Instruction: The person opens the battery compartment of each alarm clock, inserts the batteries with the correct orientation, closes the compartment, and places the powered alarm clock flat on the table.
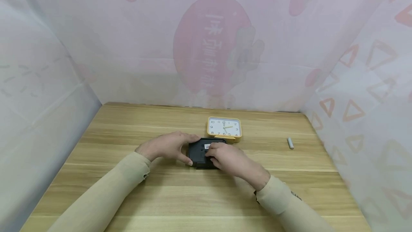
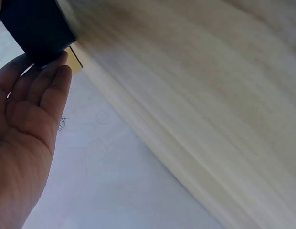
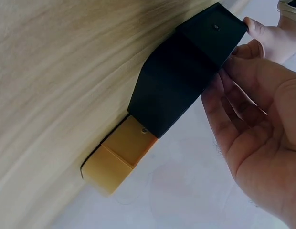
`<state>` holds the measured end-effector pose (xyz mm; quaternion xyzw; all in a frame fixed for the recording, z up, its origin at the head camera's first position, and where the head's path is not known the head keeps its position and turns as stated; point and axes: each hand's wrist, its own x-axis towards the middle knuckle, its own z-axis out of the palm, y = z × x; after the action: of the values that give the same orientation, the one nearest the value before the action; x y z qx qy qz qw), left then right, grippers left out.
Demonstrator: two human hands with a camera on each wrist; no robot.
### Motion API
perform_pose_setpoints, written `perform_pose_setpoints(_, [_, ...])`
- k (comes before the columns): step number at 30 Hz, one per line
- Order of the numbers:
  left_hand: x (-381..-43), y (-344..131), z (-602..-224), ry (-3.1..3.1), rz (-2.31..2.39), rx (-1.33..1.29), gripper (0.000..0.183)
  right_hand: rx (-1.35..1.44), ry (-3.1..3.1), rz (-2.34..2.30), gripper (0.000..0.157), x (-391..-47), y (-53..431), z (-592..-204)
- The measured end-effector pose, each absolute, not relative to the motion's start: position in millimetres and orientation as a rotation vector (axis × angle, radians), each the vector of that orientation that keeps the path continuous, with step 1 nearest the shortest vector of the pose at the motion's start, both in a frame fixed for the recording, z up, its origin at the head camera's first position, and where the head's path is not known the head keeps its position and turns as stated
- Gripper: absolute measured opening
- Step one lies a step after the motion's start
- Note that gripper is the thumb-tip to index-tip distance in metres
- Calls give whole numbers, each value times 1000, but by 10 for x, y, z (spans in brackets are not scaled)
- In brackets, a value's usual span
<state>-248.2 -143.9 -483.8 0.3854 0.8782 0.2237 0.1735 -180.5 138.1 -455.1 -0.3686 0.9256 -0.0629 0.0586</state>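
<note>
A black clock lies back side up on the wooden table, a white label and small knobs on its back. My left hand holds its left end, thumb at the near edge and fingers at the far edge. Curled over the back, my right hand has its fingertips at a small knob near the label. In the right wrist view the black clock shows its smooth side, and the right hand reaches over the back. The left wrist view shows the left hand against the casing.
Just beyond the black clock, a yellow clock lies face up. A small grey battery lies to the right on the wooden table. Printed cloth walls stand along the back and both sides.
</note>
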Motion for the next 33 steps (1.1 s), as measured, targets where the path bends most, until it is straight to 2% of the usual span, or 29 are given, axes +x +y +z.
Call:
perform_pose_setpoints(10, [-2465, -1421, -4801, 2516, 584, 1141, 99, -940, 2832, -602, 23, -1958, 1562, -4467])
perform_pose_setpoints(22, [-2357, -1450, -4724, 2583, 494, 1197, 109, -726, 2899, -744, 36, -2106, 1713, -4511])
perform_pose_setpoints(33, [-2265, -1475, -4618, 2769, 284, 1487, 109, -684, 2726, -884, 46, -2174, 1821, -4531])
